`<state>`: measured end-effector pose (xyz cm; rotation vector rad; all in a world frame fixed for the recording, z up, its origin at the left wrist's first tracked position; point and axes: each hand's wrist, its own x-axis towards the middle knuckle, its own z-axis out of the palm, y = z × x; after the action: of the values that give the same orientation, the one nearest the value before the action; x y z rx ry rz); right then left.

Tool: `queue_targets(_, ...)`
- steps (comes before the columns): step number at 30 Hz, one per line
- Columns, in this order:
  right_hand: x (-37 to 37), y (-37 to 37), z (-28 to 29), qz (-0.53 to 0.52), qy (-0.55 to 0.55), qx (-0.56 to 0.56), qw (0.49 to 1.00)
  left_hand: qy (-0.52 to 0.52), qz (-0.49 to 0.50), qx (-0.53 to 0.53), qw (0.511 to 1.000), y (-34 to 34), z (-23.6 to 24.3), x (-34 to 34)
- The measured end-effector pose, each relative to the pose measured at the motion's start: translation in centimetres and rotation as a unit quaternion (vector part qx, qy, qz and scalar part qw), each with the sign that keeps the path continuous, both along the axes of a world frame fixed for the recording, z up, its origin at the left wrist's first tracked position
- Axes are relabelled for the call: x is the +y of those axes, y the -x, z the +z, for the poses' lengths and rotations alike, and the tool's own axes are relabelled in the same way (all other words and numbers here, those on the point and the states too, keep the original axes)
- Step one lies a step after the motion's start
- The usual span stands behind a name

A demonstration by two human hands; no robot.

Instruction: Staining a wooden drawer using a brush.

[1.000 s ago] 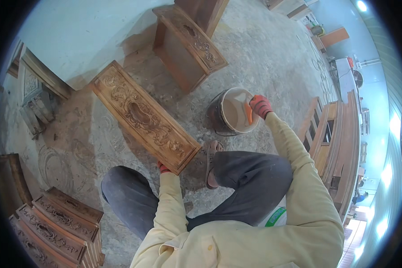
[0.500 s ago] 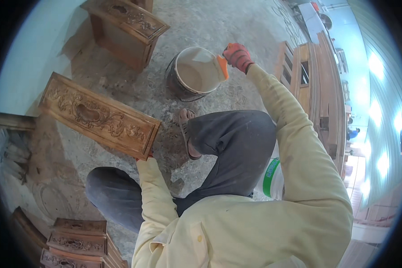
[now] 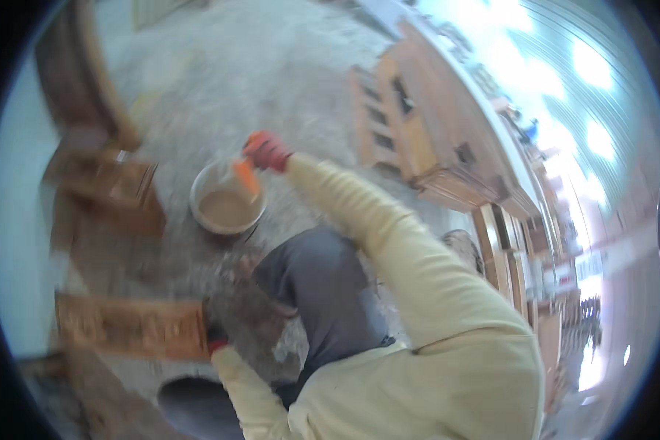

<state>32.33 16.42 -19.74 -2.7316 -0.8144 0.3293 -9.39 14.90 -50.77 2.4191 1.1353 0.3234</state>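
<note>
1. Grey floor [image 3: 293,81] spreads out past the right hand, and bright lights [image 3: 592,64] shine far off to its right.
2. The right hand [image 3: 268,152], in a red glove, is curled tight around an orange hand tool [image 3: 247,177]. Blur hides what kind.
3. Just left of that hand, nearer the body, is a round bucket [image 3: 213,182] with brown stuff inside. The tool is at its rim, on the hand's side.
4. The left hand [image 3: 215,337], gloved too, is at the right end of a carved wooden drawer [image 3: 132,328], which reaches away to its left. I cannot tell how bent the fingers are.
5. Past that hand, farther out, is another wooden drawer [image 3: 103,176].
6. Half a second ago the drawer looked slanted; now it runs nearly straight across and everything is smeary. Probably the head turned. The tool is still by the rim, so the hands seem to be at the same jobs.
</note>
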Motion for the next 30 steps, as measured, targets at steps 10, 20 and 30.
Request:
queue_targets(10,-3.3,-2.1,-2.8,-0.111,-0.083,-0.015,0.99,-0.538,-0.143,0.104,0.824,-1.1,-0.2,-1.2)
queue_targets(20,-4.3,-1.6,-1.6,-0.123,-0.462,0.145,0.866,-0.794,-0.094,0.444,0.405,2.8,1.3,-1.9)
queue_targets(30,-5.4,2.3,1.5,0.045,-0.468,0.635,0.613,-0.448,-0.308,0.808,-0.226,2.2,1.4,-5.2)
